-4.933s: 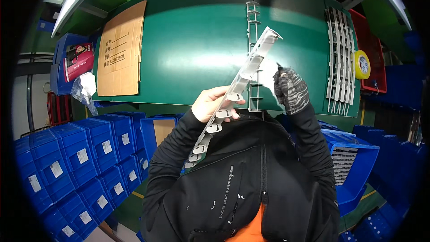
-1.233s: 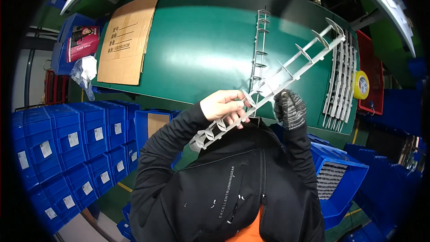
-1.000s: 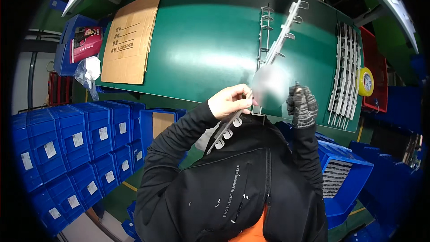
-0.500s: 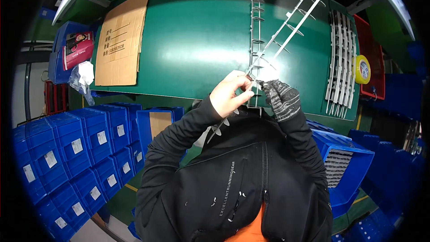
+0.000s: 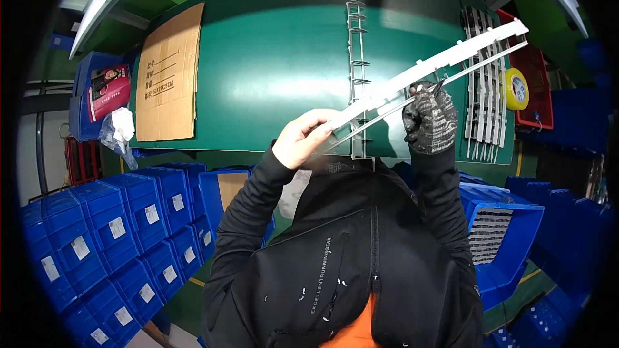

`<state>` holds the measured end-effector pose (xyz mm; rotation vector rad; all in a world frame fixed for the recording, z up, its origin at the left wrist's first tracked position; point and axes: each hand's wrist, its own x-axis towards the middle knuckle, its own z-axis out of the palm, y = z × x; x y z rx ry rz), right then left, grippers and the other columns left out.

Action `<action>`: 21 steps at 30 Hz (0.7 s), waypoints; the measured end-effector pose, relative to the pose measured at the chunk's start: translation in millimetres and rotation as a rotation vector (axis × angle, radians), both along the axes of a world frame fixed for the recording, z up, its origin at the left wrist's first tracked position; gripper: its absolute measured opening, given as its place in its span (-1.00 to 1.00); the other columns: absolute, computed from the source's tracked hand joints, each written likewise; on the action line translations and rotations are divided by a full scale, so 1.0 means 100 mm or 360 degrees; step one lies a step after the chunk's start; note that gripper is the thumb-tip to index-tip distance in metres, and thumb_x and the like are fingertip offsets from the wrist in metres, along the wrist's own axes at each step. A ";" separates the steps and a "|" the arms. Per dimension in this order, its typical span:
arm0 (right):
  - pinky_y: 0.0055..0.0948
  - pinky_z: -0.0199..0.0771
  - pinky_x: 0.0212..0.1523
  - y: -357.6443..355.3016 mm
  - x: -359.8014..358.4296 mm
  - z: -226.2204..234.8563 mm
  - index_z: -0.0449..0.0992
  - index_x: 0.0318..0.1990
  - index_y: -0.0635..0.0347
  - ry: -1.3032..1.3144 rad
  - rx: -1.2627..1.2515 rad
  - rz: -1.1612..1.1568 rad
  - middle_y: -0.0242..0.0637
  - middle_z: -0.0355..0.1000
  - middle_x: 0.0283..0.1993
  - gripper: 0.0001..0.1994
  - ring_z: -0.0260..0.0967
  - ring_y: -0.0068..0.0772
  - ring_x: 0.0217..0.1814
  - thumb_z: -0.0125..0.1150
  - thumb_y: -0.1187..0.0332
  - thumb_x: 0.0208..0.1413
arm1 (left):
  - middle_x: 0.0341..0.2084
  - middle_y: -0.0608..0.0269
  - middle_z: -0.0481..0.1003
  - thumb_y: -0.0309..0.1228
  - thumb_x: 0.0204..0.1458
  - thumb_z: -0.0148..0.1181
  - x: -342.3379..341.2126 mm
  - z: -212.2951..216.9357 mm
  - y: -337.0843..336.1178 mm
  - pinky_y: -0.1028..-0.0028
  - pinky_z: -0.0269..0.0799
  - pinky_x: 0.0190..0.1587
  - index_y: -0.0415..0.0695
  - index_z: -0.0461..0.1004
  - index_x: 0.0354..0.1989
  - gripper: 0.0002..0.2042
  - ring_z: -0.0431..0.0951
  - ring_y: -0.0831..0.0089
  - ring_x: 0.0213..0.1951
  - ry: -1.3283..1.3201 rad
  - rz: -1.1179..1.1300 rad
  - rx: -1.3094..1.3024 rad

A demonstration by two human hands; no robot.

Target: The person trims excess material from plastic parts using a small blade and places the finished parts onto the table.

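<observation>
- Head view: the left hand (image 5: 308,138), bare, is closing its grip around the lower left end of a long white strip (image 5: 431,69), fingers wrapped on it.
- The right hand (image 5: 429,118), in a grey knit glove, is clamping its grip on a thin metal rod (image 5: 477,66) that is running just beside the strip, along its underside.
- Strip and rod are slanting together, up from the left hand toward the far right, above the green desk (image 5: 271,58).
- A wire rack (image 5: 356,38) is lying upright on the desk behind the strip's middle.
- A set of white strips (image 5: 482,116) is lying on the desk's right side, behind the gloved hand.
- A yellow tape roll (image 5: 516,88) is sitting just right of those, by a red bin (image 5: 538,84).
- A cardboard sheet (image 5: 171,77) is lying on the desk's left.
- Blue bins (image 5: 109,232) are stacking up at the near left, and another blue bin (image 5: 500,238) is standing at the near right.
</observation>
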<state>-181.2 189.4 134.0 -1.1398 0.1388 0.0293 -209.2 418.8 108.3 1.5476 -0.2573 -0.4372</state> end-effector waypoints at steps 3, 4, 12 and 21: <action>-0.72 0.04 -0.79 0.17 0.05 0.04 0.28 -0.20 0.22 -0.0041 -0.0345 -0.0255 -0.40 0.28 -0.55 -0.78 0.14 -0.68 -0.72 -0.04 0.31 0.05 | -0.35 0.27 0.40 -0.39 0.06 -0.13 -0.06 -0.04 -0.10 0.60 0.20 -0.15 -0.28 0.37 -0.24 -0.77 0.34 0.56 -0.27 0.0065 0.0084 -0.0100; -0.72 0.13 -0.71 0.19 0.01 -0.01 0.32 -0.24 0.20 -0.0143 -0.0338 -0.0217 -0.38 0.32 -0.51 -0.84 0.19 -0.72 -0.65 -0.05 0.34 0.06 | -0.35 0.27 0.40 -0.39 0.06 -0.13 -0.06 -0.04 -0.11 0.60 0.20 -0.15 -0.28 0.37 -0.24 -0.77 0.34 0.56 -0.27 0.0066 0.0074 -0.0096; -0.34 0.34 -0.33 0.27 -0.26 -0.17 0.40 -0.24 0.30 -0.0865 -0.1671 0.0533 -0.11 0.36 -0.35 -0.81 0.33 -0.13 -0.34 -0.10 0.46 0.02 | -0.41 0.28 0.38 -0.39 0.06 -0.08 -0.03 -0.13 -0.27 0.63 0.21 -0.23 -0.26 0.37 -0.37 -0.82 0.31 0.62 -0.37 0.0149 0.0426 -0.0572; -0.53 0.25 -0.65 0.17 -0.31 0.02 0.39 -0.46 0.27 0.0478 0.0242 0.1162 -0.24 0.36 -0.60 -0.75 0.28 -0.43 -0.66 -0.02 0.24 0.04 | -0.46 0.27 0.36 -0.46 -0.01 0.00 0.03 -0.16 -0.31 0.56 0.25 -0.28 -0.27 0.35 -0.49 -0.88 0.32 0.57 -0.37 -0.0457 0.0562 0.0281</action>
